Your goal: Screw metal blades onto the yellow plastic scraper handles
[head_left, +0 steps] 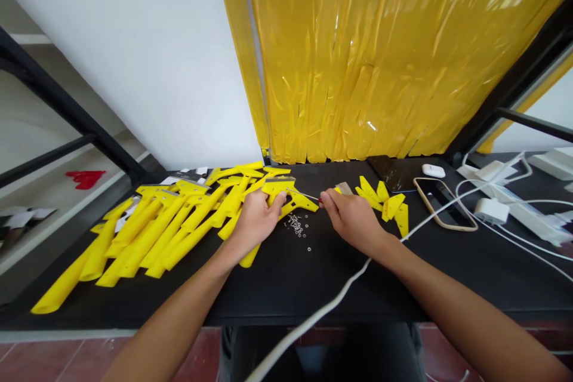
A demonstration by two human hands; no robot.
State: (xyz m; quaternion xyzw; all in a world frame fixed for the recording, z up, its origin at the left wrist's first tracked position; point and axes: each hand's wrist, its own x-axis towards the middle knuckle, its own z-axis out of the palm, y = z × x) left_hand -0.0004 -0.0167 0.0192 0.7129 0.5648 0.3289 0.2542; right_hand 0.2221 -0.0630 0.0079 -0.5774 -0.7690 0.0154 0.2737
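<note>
My left hand (258, 215) is closed around a yellow plastic scraper (278, 184) with a metal blade edge at its top. In my right hand (351, 215) is a thin screwdriver (304, 193) with a red handle, mostly covered by the fingers. Its metal shaft points left, and the tip meets the scraper's head near my left thumb. Below and between the hands lies a small pile of screws and nuts (296, 225). Left of my left hand, many yellow scrapers (147, 227) lie overlapping. Several small yellow plates (388, 204) rest beyond my right hand.
A white cable (331, 308) crosses the black table (313, 286) under my right forearm. To the right are a phone (445, 203), a dark phone-like slab (390, 173), a white earbud case (433, 171), and a power strip (523, 209) with chargers. A yellow plastic curtain (358, 59) hangs behind.
</note>
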